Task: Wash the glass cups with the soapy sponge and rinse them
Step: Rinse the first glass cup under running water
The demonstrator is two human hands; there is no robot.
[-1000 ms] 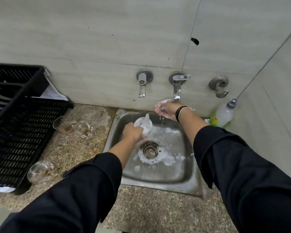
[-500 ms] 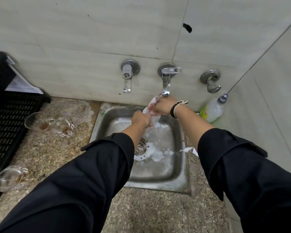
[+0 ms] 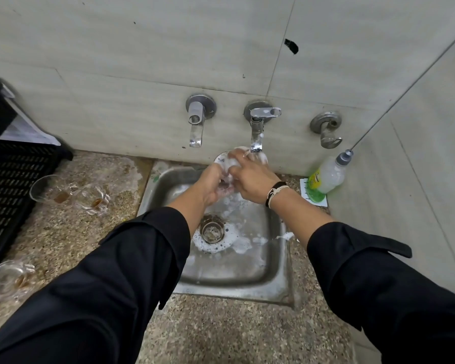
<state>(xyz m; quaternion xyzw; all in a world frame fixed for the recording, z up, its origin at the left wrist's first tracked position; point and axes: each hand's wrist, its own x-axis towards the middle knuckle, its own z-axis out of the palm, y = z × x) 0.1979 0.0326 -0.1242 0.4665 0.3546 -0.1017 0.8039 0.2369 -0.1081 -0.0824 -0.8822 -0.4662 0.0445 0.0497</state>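
Left hand point(image 3: 212, 187) grip: fingers curled round a soapy glass cup point(image 3: 225, 164), holding it over the far end of the sink point(image 3: 279, 261), directly below the middle tap point(image 3: 256, 132). Right hand point(image 3: 250, 177) grip: fingers bent over the cup's foamy top from the 3 o'clock side, pressing on it; whether a sponge lies under them cannot be told. The two hands touch. Foam rings the drain point(image 3: 212, 227) at 6 o'clock of the hands.

On the speckled tabletop point(image 3: 221, 334), at 9 o'clock of the sink, two unwashed glass cups point(image 3: 50, 190) lie just beside each other, with brown dregs inside. A third cup point(image 3: 7, 279) sits at 8 o'clock, near the frame edge. A black crate point(image 3: 8, 185) stands beyond them. A detergent bottle point(image 3: 326, 177) leans in the corner at 3 o'clock.
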